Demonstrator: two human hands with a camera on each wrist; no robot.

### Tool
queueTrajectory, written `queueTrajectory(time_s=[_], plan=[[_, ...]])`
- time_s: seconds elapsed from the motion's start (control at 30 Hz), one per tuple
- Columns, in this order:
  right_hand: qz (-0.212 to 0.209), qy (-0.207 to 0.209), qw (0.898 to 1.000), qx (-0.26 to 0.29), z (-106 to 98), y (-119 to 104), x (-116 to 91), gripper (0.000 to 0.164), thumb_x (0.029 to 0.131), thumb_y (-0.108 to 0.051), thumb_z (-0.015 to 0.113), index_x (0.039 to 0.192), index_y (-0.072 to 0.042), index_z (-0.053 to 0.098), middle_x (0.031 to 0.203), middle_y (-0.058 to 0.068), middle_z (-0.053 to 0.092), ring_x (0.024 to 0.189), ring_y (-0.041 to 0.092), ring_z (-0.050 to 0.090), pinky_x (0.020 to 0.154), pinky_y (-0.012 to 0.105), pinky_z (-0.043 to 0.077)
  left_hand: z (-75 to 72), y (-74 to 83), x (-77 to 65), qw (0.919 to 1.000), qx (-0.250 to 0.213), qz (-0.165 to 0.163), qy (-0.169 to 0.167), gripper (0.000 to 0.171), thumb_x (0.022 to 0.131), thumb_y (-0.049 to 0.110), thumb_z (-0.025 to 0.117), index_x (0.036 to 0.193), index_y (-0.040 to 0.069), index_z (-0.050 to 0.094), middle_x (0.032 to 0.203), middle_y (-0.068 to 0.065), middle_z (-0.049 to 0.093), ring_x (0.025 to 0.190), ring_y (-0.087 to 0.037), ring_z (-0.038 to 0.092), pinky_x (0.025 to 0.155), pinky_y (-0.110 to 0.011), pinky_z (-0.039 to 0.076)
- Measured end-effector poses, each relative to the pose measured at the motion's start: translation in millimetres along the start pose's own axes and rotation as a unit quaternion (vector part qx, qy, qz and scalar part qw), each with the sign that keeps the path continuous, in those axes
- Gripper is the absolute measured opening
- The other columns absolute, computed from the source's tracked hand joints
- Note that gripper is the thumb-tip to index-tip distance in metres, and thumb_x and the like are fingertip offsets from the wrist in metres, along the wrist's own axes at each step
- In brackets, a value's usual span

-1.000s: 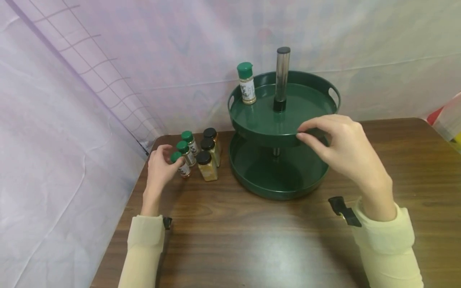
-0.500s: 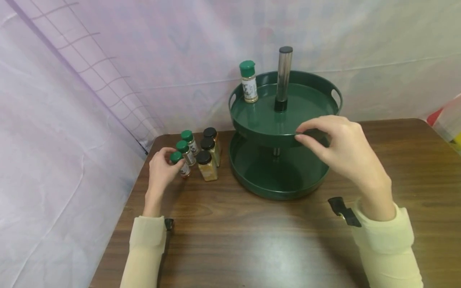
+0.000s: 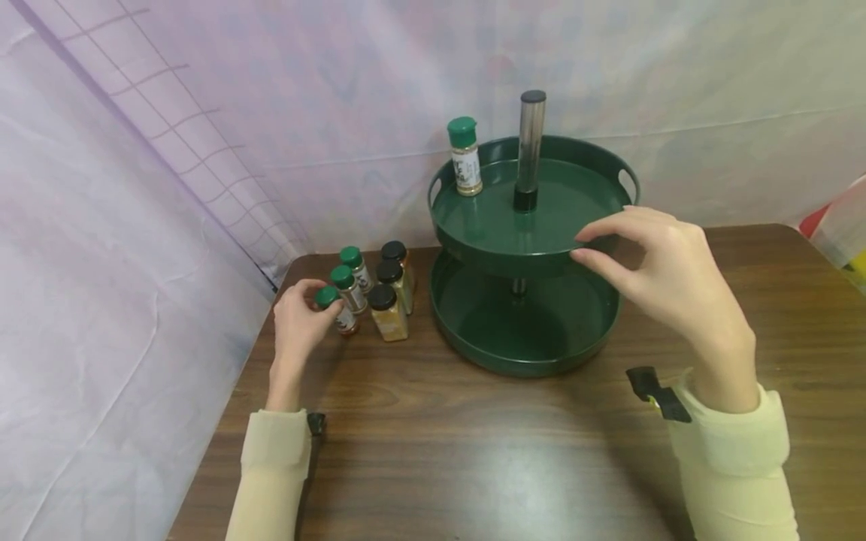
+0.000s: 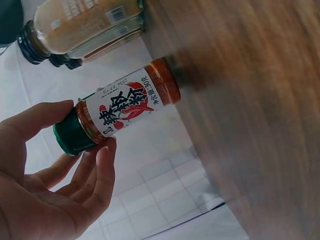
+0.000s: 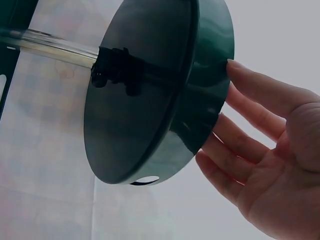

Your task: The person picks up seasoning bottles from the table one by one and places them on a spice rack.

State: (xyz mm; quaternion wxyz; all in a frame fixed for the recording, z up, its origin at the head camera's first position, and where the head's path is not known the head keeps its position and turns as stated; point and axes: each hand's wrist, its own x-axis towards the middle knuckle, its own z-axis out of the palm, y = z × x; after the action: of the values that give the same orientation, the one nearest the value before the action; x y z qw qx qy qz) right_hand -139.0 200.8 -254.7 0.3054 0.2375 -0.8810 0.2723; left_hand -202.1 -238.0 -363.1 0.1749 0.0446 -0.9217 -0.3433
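Note:
My left hand (image 3: 298,319) pinches the green cap of a small shaker jar of red chili powder (image 4: 125,107) between thumb and fingers. In the head view the jar leans a little towards the hand, its base close over the table. Two more green-capped shaker jars (image 3: 349,288) stand just behind it. My right hand (image 3: 676,278) is at the front right rim of the upper tray (image 3: 568,191) of a green two-tier stand, thumb outside and fingertips over the edge. In the right wrist view the tray wall (image 5: 215,65) hides some of these fingertips.
Black-capped spice jars (image 3: 389,319) stand in a row beside the green-capped ones. Another green-capped shaker (image 3: 465,161) is on the upper tray, left of the metal post (image 3: 531,143). The lower tray (image 3: 473,346) rests on the wooden table (image 3: 433,451); a pale curtain hangs behind.
My right hand has slid a little to the right along the rim of the upper tray. The chili powder jar's cap has tipped slightly left with my left hand.

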Motion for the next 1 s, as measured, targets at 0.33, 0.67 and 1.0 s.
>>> queueTrajectory(time_s=[0.33,0.67,1.0], plan=[[0.001,-0.005,1.0,0.003,1.2,0.8,0.3,0.02,0.083,-0.009,0.084,0.102,-0.012,0.078,0.095,-0.001,0.073,0.087,0.017,0.063,0.079,0.028,0.042,-11.9,10.5,-4.5,0.9988,-0.015,0.015,0.043,0.033,0.085,0.015,0.075,0.112,-0.002,0.068,0.104,-0.02,0.068,0.088,-0.033,0.062,0.08,-0.042,0.045],[0.011,-0.011,1.0,-0.001,2.6,-0.2,-0.3,0.018,0.085,-0.012,0.082,0.102,-0.011,0.077,0.096,0.0,0.074,0.084,0.017,0.062,0.076,0.03,0.042,-30.0,35.3,-3.0,0.9954,-0.015,0.054,0.078,0.031,0.085,0.015,0.075,0.111,-0.002,0.07,0.101,-0.02,0.068,0.085,-0.034,0.063,0.08,-0.043,0.045],[0.004,-0.009,1.0,0.007,5.9,-3.6,0.4,0.017,0.085,-0.01,0.082,0.102,-0.012,0.078,0.093,-0.001,0.073,0.078,0.013,0.056,0.072,0.028,0.041,-47.0,67.6,5.5,0.9895,-0.021,0.1,0.102,0.031,0.083,0.015,0.075,0.109,-0.002,0.071,0.1,-0.018,0.068,0.081,-0.033,0.066,0.077,-0.037,0.048]])
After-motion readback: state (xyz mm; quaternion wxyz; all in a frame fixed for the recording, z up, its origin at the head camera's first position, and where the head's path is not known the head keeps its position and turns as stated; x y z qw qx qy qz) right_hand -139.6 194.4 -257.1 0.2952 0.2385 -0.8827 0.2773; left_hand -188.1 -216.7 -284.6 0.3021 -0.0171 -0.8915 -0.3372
